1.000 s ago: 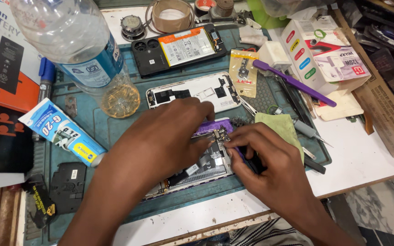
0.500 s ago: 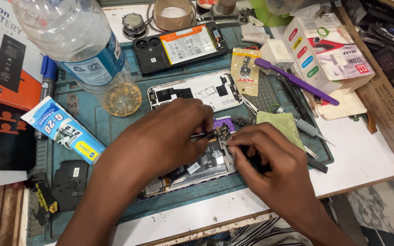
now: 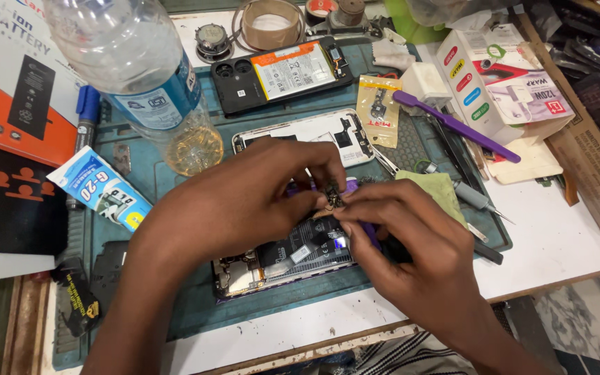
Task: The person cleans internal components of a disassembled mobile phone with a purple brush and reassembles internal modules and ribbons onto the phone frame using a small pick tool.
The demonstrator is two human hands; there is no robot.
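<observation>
Both hands pinched shut: left hand [image 3: 244, 201] and right hand [image 3: 411, 243] on a small connector part [image 3: 332, 199], probably a flex, at the opened phone's [image 3: 286, 257] 1 o'clock; seating it needs fine alignment.

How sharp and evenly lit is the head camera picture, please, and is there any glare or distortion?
Head view: lighting even and soft, with faint shadow under the left hand and right hand; the opened phone is sharp; the clear plastic bottle, close to the lens, looms large and shows pale glare; edges bend slightly.
</observation>
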